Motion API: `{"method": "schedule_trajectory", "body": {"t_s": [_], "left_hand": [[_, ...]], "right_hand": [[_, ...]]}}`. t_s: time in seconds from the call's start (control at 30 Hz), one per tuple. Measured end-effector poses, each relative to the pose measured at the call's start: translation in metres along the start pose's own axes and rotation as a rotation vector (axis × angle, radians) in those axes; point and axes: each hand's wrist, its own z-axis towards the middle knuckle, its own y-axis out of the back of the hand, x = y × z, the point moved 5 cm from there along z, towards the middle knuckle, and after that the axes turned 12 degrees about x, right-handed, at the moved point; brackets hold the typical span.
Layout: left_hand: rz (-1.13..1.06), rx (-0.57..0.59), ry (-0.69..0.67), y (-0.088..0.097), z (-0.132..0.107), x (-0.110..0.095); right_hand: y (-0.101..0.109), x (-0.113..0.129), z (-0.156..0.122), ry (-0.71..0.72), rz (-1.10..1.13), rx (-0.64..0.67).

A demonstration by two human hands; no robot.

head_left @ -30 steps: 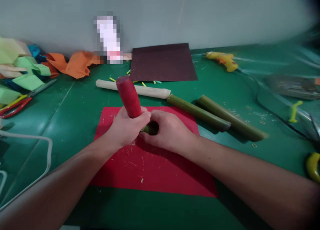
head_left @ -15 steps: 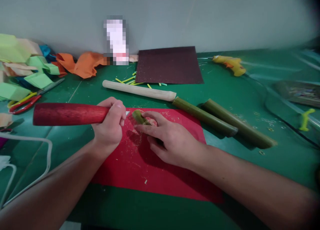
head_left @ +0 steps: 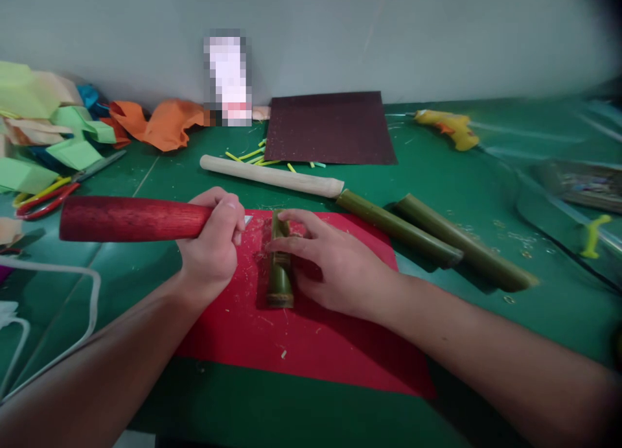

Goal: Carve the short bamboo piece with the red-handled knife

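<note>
My left hand [head_left: 214,237] is closed around a tool with a thick red wooden handle [head_left: 131,220], which points left. Past my fingers only a small pale blade-like part [head_left: 248,219] shows; the rest is hidden. A short green bamboo piece [head_left: 280,286] with ringed joints lies lengthwise on a red sheet [head_left: 311,344]. Thumb and fingers of my right hand [head_left: 335,263] grip its upper part from the right, covering some of it. Fine shavings are scattered on the sheet around it.
Behind the sheet lie a pale stick [head_left: 272,176], two green bamboo lengths [head_left: 401,229] and a dark brown sheet [head_left: 330,129]. A yellow glue gun [head_left: 449,129] with a cord is at the back right. Scissors [head_left: 48,200] and folded paper [head_left: 72,130] crowd the left.
The bamboo piece has turned from lying tilted under my right hand to pointing toward me, showing its lower end. My left hand with the tool has hardly moved.
</note>
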Motion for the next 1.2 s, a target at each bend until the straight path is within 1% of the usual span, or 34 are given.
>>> {"method": "schedule_trajectory", "body": {"t_s": [0.1, 0.13, 0.27, 0.37, 0.43, 0.57, 0.67, 0.8, 0.9, 1.03, 1.1, 1.2], "left_hand": [[0.041, 0.047, 0.083, -0.001, 0.001, -0.003], [0.059, 0.073, 0.116, -0.003, 0.002, -0.005], [0.115, 0.19, 0.275, -0.012, 0.001, -0.016], [0.186, 0.201, 0.323, -0.017, -0.001, -0.027], [0.22, 0.211, 0.358, -0.021, -0.001, -0.029], [0.242, 0.238, 0.409, -0.023, -0.002, -0.025], [0.239, 0.26, 0.403, -0.023, -0.003, -0.022], [0.241, 0.271, 0.393, -0.022, -0.003, -0.021], [0.286, 0.282, 0.4, -0.021, -0.002, -0.022], [0.307, 0.326, 0.414, -0.023, -0.002, -0.019], [0.304, 0.332, 0.445, -0.025, -0.004, -0.015], [0.295, 0.334, 0.526, -0.026, -0.007, -0.007]], "right_hand": [[0.001, 0.003, 0.0, 0.067, -0.185, -0.097], [0.0, 0.003, 0.0, 0.095, -0.22, -0.108], [-0.001, 0.003, 0.001, 0.141, -0.231, -0.121], [0.002, 0.004, 0.001, 0.153, -0.252, -0.154], [0.003, 0.005, 0.0, 0.149, -0.264, -0.161], [0.002, 0.004, 0.002, 0.122, -0.24, -0.105], [0.001, 0.005, 0.003, 0.115, -0.267, -0.076], [0.0, 0.004, 0.003, 0.12, -0.302, -0.076], [-0.002, 0.002, 0.003, 0.1, -0.275, -0.068], [-0.003, 0.0, 0.004, 0.073, -0.206, -0.029], [-0.003, 0.001, 0.004, 0.064, -0.164, -0.019], [-0.004, -0.001, 0.003, 0.035, -0.096, -0.01]]}}
